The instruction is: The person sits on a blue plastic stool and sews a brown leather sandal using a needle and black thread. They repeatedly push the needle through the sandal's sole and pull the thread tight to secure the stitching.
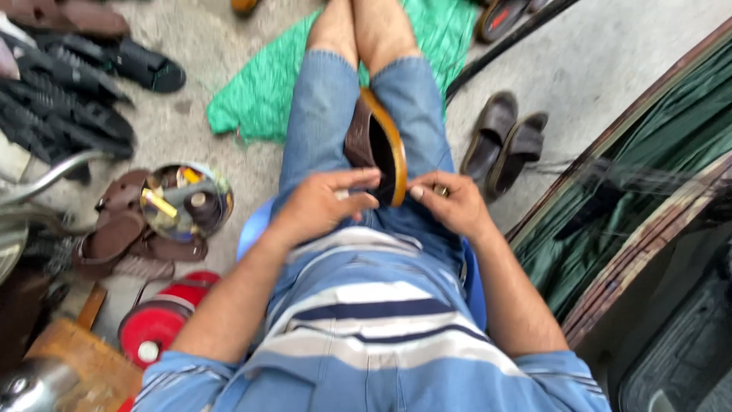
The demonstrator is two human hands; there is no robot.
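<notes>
A brown sandal (pixel 379 145) with a tan sole edge stands on its side between my thighs, clamped by my denim shorts. My left hand (pixel 324 202) grips its near end from the left, fingers curled against the upper. On the sole side, my right hand (pixel 450 202) pinches the same end with thumb and fingertips. What lies between those fingertips is too small to make out.
A round tin (pixel 187 200) of small tools sits on the floor at left, among brown sandals (pixel 114 236) and a pile of black ones (pixel 69 91). Red round containers (pixel 156 324) lie lower left. A green cloth (pixel 267 84) is ahead, a dark pair of sandals (pixel 503 145) right.
</notes>
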